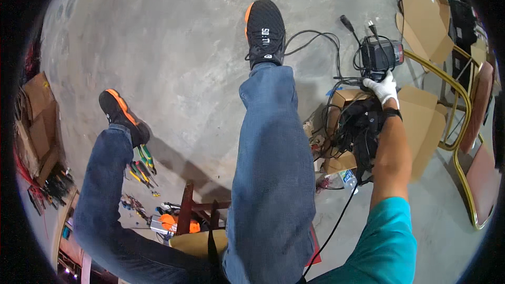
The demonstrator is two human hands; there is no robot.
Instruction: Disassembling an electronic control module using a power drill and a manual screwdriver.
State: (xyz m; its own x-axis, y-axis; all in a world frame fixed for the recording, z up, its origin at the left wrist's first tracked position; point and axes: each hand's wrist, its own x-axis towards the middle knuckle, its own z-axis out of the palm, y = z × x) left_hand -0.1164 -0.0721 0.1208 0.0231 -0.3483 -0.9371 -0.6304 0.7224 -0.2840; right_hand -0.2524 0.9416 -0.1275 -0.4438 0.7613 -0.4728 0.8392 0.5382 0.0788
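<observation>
A head-worn fisheye looks down past the legs to the floor

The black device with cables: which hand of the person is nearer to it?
Right. The right hand is at the near end of the black device, seemingly touching it; the left hand is out of view.

The right arm enters at five o'clock, its teal sleeve ending near the elbow, and reaches forward between two and three o'clock. The right wrist wears a dark band. The right grip, white-gloved, has its fingers angled toward ten o'clock; how far they curl is hard to tell. The right leg extends to twelve, the left leg bends at eight.
</observation>
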